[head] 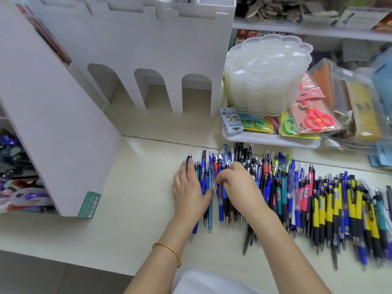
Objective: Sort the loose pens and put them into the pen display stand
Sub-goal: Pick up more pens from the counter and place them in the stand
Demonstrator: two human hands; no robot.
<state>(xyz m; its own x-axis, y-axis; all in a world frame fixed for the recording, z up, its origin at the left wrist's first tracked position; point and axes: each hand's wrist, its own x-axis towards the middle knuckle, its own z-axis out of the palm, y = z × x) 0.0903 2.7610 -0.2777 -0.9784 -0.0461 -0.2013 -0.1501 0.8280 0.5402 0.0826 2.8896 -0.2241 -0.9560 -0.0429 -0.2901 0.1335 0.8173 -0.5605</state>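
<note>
A wide row of loose pens (301, 196) lies side by side on the pale table (131, 209), in blue, black, yellow, pink and teal. My left hand (189, 192) lies flat with straight fingers on a small group of pens (209, 209) at the row's left end. My right hand (237, 186) is just to its right, fingers curled, pinching blue pens (221, 200) in the pile. The white pen display stand (118, 60), with arched openings along its base, stands behind and to the left.
A stack of clear scalloped plastic trays (267, 77) and packaged scissors (316, 119) fill a white tray (269, 139) at the back right. Bagged stationery (356, 107) lies beyond. Shelves with goods (19, 166) show at the left, beside the stand's side panel.
</note>
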